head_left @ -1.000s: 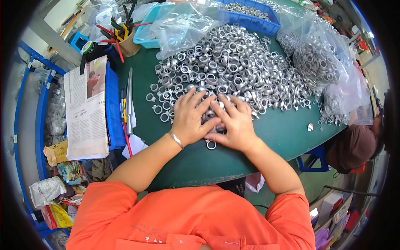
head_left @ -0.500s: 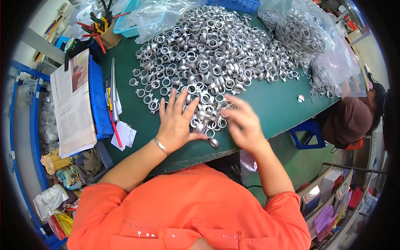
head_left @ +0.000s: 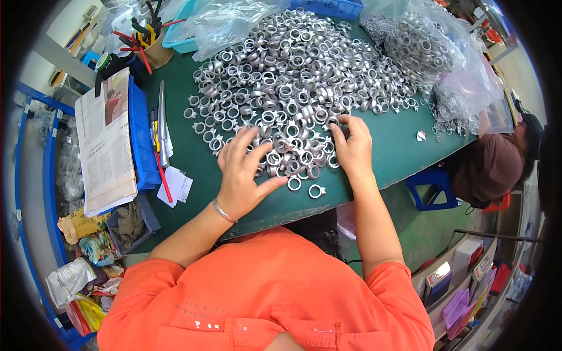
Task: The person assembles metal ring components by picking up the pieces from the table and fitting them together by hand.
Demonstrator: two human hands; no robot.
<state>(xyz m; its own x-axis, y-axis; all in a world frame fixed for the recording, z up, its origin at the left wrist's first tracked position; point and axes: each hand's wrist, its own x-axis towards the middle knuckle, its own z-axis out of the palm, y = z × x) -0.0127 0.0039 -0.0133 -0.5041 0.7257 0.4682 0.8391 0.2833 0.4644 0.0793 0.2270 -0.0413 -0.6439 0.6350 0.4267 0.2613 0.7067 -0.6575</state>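
A large heap of silver metal rings (head_left: 293, 70), many with a small tab on the side, covers much of the green tabletop (head_left: 386, 140). My left hand (head_left: 241, 172) lies at the heap's near left side, fingers spread and thumb pointing right toward the nearest rings. On the other side my right hand (head_left: 354, 146) rests at the heap's edge, thumb and fingers apart, fingertips by the rings there. Whether they touch one is unclear. Between both hands sits a small cluster of rings (head_left: 295, 152). One ring (head_left: 317, 191) lies separately near the table's front edge.
At left stand a blue bin (head_left: 142, 137) with newspaper (head_left: 105, 146) over it, a tapered metal rod (head_left: 162, 123) and a cup of pliers (head_left: 157, 52). Bags of rings (head_left: 421, 50) are at back right. A seated person (head_left: 492, 169) and blue stool (head_left: 432, 190) are beyond.
My right hand has moved up and right, away from the near cluster. My left hand has shifted slightly down. A ring now lies apart near the front edge, and the cluster has spread.
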